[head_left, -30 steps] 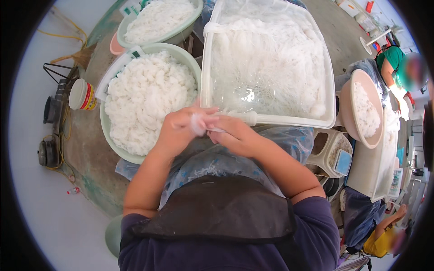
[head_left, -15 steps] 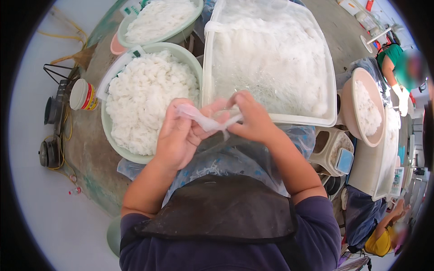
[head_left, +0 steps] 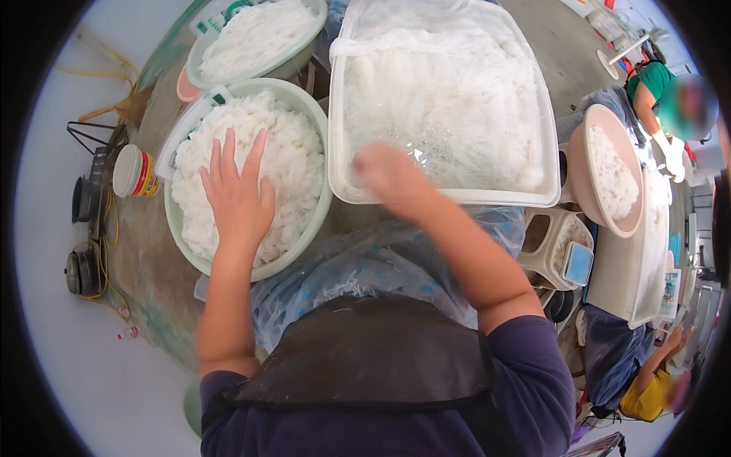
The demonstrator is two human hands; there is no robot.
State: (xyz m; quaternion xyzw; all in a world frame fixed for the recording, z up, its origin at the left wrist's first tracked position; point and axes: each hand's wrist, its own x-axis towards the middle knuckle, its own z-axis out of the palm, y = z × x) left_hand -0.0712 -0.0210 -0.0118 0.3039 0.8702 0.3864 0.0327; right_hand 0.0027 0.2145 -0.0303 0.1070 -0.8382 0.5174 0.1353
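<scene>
1. The left hand (head_left: 237, 196) is lying flat and open, fingers spread, on the white noodles (head_left: 228, 160) in the round green bowl (head_left: 316, 198). It is pressing on them from above and is not closing around anything.
2. The right hand (head_left: 390, 177) is blurred. It is sitting at the near rim of the clear plastic tub (head_left: 445, 196), at 6 o'clock of the tub. I cannot tell how far it is open or if it is holding something.
3. The tub is standing at 3 o'clock from the green bowl, touching it or just beside it, and it is full of thin white noodles (head_left: 442, 91).
4. A second green bowl (head_left: 297, 57) with noodles is standing at 12 o'clock from the first one.
5. A small can (head_left: 134, 171) with a white lid is lying on the desk (head_left: 152, 266) at 9 o'clock from the first bowl.
6. A crumpled plastic sheet (head_left: 358, 266) is covering the person's lap, just under both forearms.
7. At 3 o'clock another person's gloved hand (head_left: 673, 156) is working near a beige bowl (head_left: 582, 179).
</scene>
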